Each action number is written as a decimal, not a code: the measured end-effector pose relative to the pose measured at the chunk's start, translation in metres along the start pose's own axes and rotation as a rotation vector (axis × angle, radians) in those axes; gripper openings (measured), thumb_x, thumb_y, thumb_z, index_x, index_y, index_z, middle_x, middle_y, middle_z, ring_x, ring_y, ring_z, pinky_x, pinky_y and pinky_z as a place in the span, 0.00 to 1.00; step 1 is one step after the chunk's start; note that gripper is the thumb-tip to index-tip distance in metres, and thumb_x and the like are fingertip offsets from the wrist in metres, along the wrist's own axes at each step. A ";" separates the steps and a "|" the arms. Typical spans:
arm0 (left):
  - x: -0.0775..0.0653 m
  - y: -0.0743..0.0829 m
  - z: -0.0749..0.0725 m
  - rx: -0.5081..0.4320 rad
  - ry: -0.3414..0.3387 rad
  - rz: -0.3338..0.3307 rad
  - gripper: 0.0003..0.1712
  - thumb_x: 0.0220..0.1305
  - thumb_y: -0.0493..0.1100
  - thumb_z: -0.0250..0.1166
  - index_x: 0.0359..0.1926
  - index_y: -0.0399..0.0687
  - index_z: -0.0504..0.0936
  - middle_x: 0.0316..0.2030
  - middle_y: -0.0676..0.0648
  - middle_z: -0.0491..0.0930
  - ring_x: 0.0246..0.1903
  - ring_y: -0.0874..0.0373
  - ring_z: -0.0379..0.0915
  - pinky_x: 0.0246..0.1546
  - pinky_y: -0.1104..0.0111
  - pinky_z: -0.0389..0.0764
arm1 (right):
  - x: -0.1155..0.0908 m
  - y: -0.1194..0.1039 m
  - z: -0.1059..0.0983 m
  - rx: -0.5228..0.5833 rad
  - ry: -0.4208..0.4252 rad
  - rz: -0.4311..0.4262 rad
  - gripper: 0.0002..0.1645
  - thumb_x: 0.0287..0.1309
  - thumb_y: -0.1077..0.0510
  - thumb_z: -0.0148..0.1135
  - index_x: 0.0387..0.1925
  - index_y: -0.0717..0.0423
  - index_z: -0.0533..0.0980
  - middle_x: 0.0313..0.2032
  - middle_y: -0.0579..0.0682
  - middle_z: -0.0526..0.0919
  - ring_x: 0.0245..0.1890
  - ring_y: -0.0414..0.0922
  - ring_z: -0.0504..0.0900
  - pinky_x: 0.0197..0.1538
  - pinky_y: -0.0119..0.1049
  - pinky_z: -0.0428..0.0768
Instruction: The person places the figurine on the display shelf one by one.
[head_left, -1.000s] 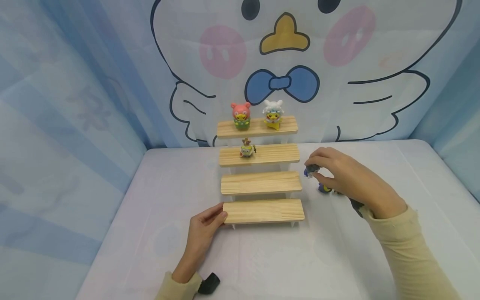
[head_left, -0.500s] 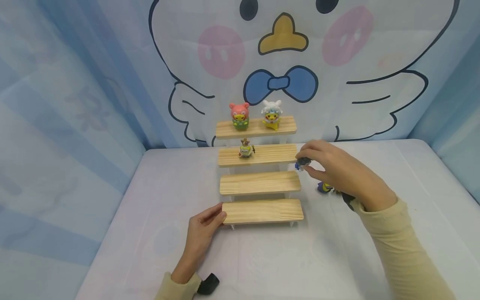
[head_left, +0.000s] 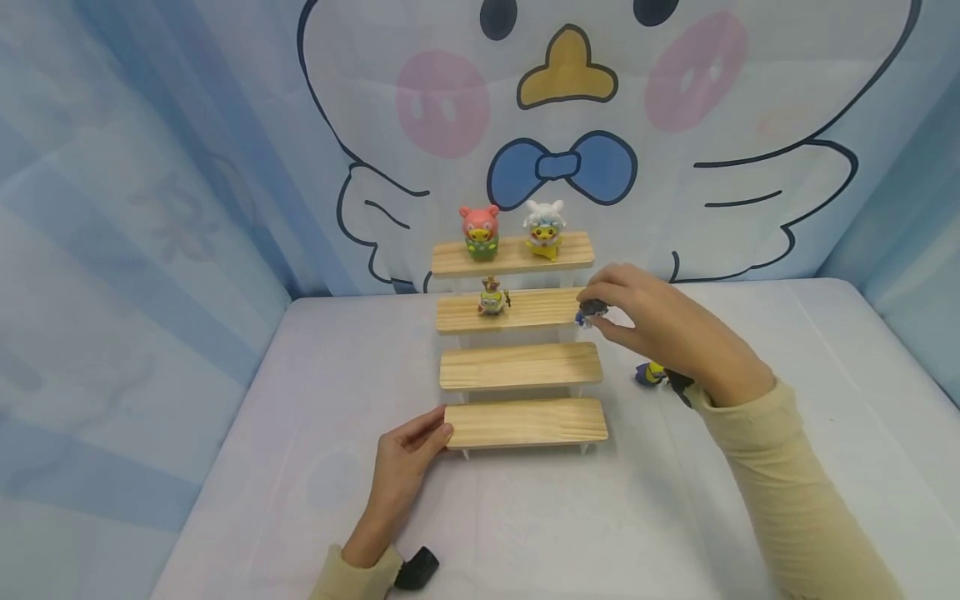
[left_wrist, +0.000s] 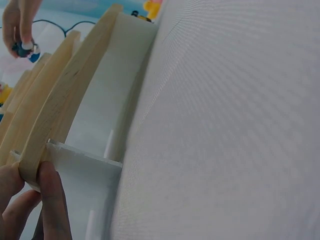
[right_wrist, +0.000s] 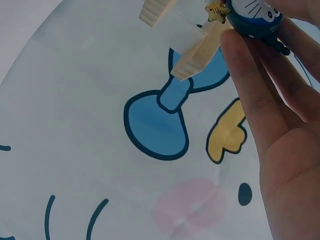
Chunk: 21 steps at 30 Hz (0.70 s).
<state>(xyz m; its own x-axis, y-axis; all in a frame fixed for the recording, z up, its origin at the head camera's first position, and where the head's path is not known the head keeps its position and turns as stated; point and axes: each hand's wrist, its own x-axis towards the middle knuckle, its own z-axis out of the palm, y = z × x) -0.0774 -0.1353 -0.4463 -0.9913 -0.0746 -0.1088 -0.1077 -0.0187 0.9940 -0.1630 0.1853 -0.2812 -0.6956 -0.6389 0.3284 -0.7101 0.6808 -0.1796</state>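
Four-tier wooden display shelf (head_left: pixel 525 423) stands mid-table. My left hand (head_left: pixel 401 467) pinches the left end of its lowest board; the left wrist view shows fingers on both faces of that board (left_wrist: pixel 75 85). My right hand (head_left: pixel 656 325) pinches a small figurine (head_left: pixel 592 309) at the right end of the second board from the top. Up close it has a blue body, a white whiskered face and a gold star (right_wrist: pixel 217 11); whether it touches the board, I cannot tell. A crowned yellow figurine (head_left: pixel 492 297) stands on that same board, towards the left.
On the top board stand a pink-hooded figurine (head_left: pixel 481 233) and a white-hooded yellow one (head_left: pixel 543 230). A blue-and-yellow figurine (head_left: pixel 650 373) lies on the white table right of the shelf, partly near my right wrist. A printed cloth (head_left: pixel 562 108) hangs close behind.
My right hand has carried the blue figurine leftwards and away from me, from beside the shelf to the second board's right end. The left hand keeps its grip on the lowest board.
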 end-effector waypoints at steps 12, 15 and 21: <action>0.000 0.000 0.000 -0.010 -0.002 -0.002 0.24 0.62 0.37 0.70 0.58 0.32 0.79 0.54 0.33 0.80 0.44 0.63 0.82 0.43 0.74 0.84 | 0.012 0.000 0.004 0.000 0.030 0.007 0.16 0.56 0.64 0.72 0.47 0.61 0.81 0.45 0.52 0.80 0.46 0.46 0.78 0.48 0.42 0.83; 0.001 0.000 0.000 -0.012 -0.001 -0.005 0.24 0.62 0.37 0.70 0.58 0.32 0.79 0.54 0.33 0.80 0.44 0.64 0.82 0.44 0.74 0.84 | 0.015 -0.001 0.004 0.007 0.023 0.018 0.16 0.57 0.64 0.71 0.47 0.61 0.81 0.45 0.52 0.81 0.46 0.46 0.78 0.48 0.42 0.82; 0.001 0.000 0.000 -0.012 0.003 -0.010 0.24 0.62 0.36 0.70 0.58 0.32 0.79 0.54 0.33 0.80 0.44 0.64 0.82 0.44 0.74 0.84 | 0.022 -0.002 0.007 0.009 0.011 0.040 0.16 0.57 0.64 0.71 0.48 0.62 0.81 0.45 0.53 0.81 0.46 0.47 0.78 0.49 0.42 0.82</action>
<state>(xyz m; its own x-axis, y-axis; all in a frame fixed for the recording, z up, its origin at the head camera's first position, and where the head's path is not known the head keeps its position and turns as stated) -0.0783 -0.1355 -0.4463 -0.9899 -0.0768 -0.1190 -0.1169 -0.0313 0.9927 -0.1778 0.1671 -0.2794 -0.7224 -0.6072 0.3308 -0.6827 0.7024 -0.2014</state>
